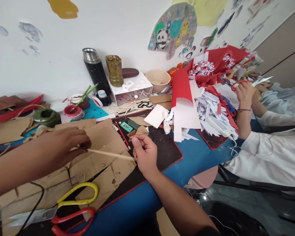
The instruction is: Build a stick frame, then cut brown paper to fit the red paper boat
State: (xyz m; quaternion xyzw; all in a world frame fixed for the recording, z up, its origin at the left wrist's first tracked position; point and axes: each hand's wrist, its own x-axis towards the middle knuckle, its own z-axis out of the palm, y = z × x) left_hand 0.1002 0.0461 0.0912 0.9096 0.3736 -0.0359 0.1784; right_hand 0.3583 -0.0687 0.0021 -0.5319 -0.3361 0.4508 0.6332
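Observation:
A thin pale wooden stick (110, 153) stretches between my two hands above pieces of brown cardboard (100, 136). My left hand (72, 142) pinches its left end, fingers pointing down. Closed around the other end is my right hand (146, 155), thumb up. A small brown piece (142, 130) shows just behind the right fingers; whether it is held I cannot tell. Scissors (48, 214) with one yellow and one red handle lie near the front, below my left hand. A red pencil (123, 135) rests beside a small teal box (126, 127) beyond the cardboard.
Along the wall stand a black thermos (95, 70), a mottled vase (114, 70), a white drawer box (132, 93) and open paint jars (74, 112). Rolled red paper (180, 87) and heaped paper strips (208, 109) lie right. A co-worker's hand (244, 93) holds red-handled scissors there.

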